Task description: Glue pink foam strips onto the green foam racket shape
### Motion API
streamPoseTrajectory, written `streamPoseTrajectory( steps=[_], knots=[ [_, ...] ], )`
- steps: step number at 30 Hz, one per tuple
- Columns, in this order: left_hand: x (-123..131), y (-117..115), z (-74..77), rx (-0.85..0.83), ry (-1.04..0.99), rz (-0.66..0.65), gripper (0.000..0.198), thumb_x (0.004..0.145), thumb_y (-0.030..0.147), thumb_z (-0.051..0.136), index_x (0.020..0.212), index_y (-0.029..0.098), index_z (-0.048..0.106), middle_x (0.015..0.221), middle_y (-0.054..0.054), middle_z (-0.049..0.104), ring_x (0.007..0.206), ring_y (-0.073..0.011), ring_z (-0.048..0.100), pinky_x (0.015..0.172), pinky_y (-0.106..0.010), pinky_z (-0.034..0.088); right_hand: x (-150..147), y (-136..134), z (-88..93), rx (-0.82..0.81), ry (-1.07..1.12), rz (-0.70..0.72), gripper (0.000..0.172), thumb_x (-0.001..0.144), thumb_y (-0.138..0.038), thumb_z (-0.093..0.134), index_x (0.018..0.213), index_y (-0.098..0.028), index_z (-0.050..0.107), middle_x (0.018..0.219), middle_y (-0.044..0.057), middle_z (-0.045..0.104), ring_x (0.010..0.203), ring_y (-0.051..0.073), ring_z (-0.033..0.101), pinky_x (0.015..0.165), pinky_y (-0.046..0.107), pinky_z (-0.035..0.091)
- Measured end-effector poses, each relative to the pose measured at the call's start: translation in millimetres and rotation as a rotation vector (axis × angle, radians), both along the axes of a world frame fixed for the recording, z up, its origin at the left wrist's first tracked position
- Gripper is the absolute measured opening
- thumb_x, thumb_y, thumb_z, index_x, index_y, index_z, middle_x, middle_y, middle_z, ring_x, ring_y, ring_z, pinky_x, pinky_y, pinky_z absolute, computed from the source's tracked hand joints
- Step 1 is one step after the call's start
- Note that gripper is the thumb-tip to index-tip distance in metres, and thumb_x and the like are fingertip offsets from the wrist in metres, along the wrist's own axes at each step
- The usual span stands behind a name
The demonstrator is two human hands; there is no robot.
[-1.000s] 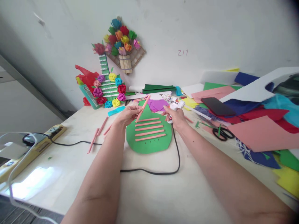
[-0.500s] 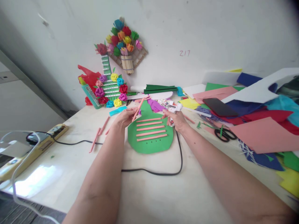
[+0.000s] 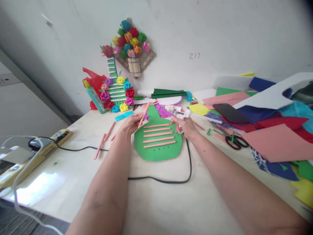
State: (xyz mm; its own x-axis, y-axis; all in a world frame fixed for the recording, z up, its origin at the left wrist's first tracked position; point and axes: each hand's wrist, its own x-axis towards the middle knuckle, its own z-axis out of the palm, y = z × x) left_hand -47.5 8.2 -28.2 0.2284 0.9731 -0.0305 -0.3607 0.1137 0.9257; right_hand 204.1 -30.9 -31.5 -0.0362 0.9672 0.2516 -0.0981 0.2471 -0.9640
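Observation:
Pinched in my left hand (image 3: 133, 122) is a pink paper stick (image 3: 144, 115), tilted upward above the left edge of a green guitar-shaped cutout (image 3: 158, 153). My right hand (image 3: 186, 127) is closed around a white hot glue gun (image 3: 184, 113), whose nozzle points left, just above the cutout's right side. Several pink sticks (image 3: 159, 134) lie in parallel rows across the green body, with a row of small dark dots beneath them. More loose pink sticks (image 3: 99, 147) rest on the table left of my forearm.
A finished paper guitar with flowers (image 3: 117, 88) leans on the wall beside a glue bottle (image 3: 95, 99). Coloured sheets (image 3: 281, 140), a phone (image 3: 231, 113) and scissors (image 3: 236, 142) crowd the right. A black cord (image 3: 158, 180) crosses the table from a power strip (image 3: 36, 155).
The view has shifted very slightly. Both hands keep their hold on the pink stick and the glue gun, in nearly the same places.

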Motion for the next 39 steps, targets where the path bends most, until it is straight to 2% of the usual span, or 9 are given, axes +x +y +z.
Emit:
streamPoseTrajectory(
  steps=[7,16,27,39],
  knots=[
    [4,-4,4.6,-0.014,0.003,-0.068,0.01,0.065,0.011,0.064,0.075,0.007,0.063,0.056,-0.004,0.055,0.046,-0.0063,0.05,0.036,-0.013,0.037,2,-1,1.2,0.009,0.01,0.017,0.027,0.066,-0.04,0.063,0.073,-0.014,0.058,0.059,0.0,0.064,0.024,0.005,0.037,0.028,0.02,0.029],
    [8,-11,14.8,0.004,0.069,-0.172,0.014,0.064,0.014,0.066,0.075,0.006,0.064,0.059,-0.005,0.058,0.038,-0.005,0.047,0.03,-0.013,0.03,1,-2,-0.3,0.03,-0.04,0.037,0.031,0.066,-0.044,0.063,0.069,-0.014,0.059,0.061,0.001,0.064,0.026,0.006,0.04,0.027,0.02,0.026],
    [8,-9,14.2,0.005,0.087,-0.181,0.014,0.065,0.01,0.064,0.077,0.004,0.063,0.061,-0.007,0.06,0.041,-0.0055,0.05,0.034,-0.012,0.035,-1,-4,2.7,0.016,-0.158,0.08,0.034,0.067,-0.047,0.062,0.077,-0.014,0.061,0.064,0.003,0.065,0.026,0.005,0.039,0.027,0.021,0.029],
    [9,-8,13.3,-0.004,0.102,-0.198,0.018,0.062,0.012,0.068,0.077,0.005,0.064,0.06,-0.006,0.059,0.042,-0.0059,0.051,0.035,-0.013,0.036,-3,-3,2.7,0.009,-0.234,0.069,0.036,0.066,-0.049,0.062,0.067,-0.014,0.059,0.053,0.001,0.059,0.025,0.006,0.04,0.026,0.021,0.031]
  ],
)
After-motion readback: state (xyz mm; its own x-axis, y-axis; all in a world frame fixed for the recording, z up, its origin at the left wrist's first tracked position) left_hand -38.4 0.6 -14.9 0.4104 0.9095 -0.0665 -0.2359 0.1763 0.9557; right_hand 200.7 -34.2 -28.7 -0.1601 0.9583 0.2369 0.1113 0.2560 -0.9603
